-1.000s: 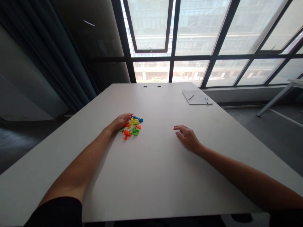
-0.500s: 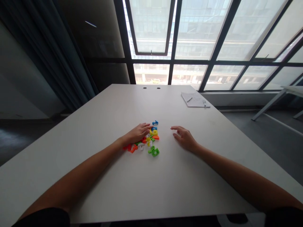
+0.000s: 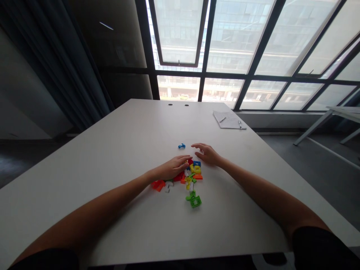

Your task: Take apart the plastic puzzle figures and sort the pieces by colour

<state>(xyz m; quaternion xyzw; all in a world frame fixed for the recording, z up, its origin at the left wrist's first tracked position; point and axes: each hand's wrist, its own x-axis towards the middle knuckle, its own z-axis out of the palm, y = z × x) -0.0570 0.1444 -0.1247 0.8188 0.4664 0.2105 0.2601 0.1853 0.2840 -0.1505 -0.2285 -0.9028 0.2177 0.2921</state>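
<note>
My left hand lies palm down over the left side of a heap of small plastic pieces, fingers stretched out, covering some of them. Yellow, dark blue and orange pieces show beyond its fingertips. Nearer me sit a green square frame piece, a white piece and a red-orange piece. My right hand hovers or rests just right of the heap, its fingers apart with nothing in them. A light blue piece lies by itself beyond the heap, left of my right fingertips.
The heap is on a long white table. Toward its far right corner lie sheets of paper with a pen on them. Windows stand behind, a dark curtain at left, another table at right.
My left hand has moved right and nearer me, and the heap has shifted the same way. The light blue piece now lies apart from it. My right hand has come left and slightly farther away.
</note>
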